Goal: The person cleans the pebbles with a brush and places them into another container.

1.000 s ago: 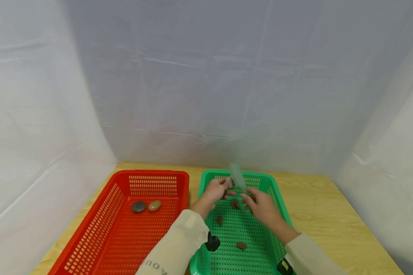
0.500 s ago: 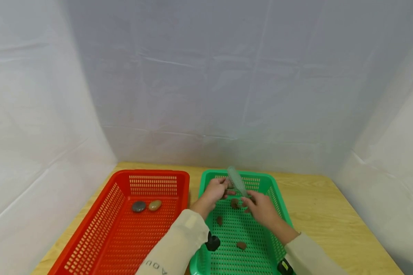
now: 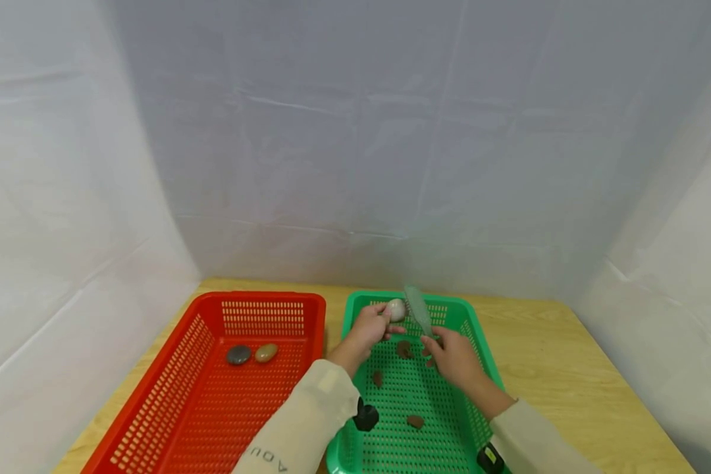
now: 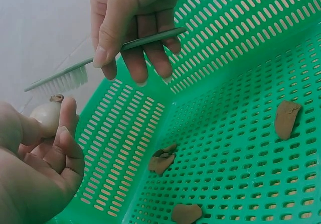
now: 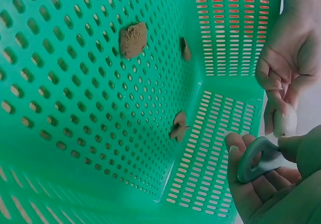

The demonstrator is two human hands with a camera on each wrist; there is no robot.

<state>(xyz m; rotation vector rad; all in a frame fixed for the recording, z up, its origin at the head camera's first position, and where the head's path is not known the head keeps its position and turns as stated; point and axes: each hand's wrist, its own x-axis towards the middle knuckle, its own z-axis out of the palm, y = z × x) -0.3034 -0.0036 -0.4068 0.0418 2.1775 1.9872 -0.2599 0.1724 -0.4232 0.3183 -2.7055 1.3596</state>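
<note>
My left hand (image 3: pixel 367 327) pinches a pale, rounded pebble (image 3: pixel 396 310) over the far end of the green basket (image 3: pixel 391 451). In the left wrist view a small brown clump (image 4: pixel 57 98) sticks to the pebble's top. My right hand (image 3: pixel 453 359) grips a green brush (image 3: pixel 417 309) by its handle, thumb on top and fingers beneath. Its pale bristles (image 4: pixel 70 78) point down, just over the pebble and clump. A loop with a hole ends the handle (image 5: pixel 251 161) in the right wrist view.
Brown, mud-like pieces lie on the green basket's floor: one near the far end (image 3: pixel 404 349), one at mid-left (image 3: pixel 378 379), one nearer (image 3: pixel 415 422). A red basket (image 3: pixel 243 415) on the left holds a dark grey pebble (image 3: pixel 239 355) and a tan pebble (image 3: pixel 266 353).
The brush dipped across the pebble half a second ago and has since swung up to the right, leaving the pebble in plain sight. My left hand has stayed about in place.
</note>
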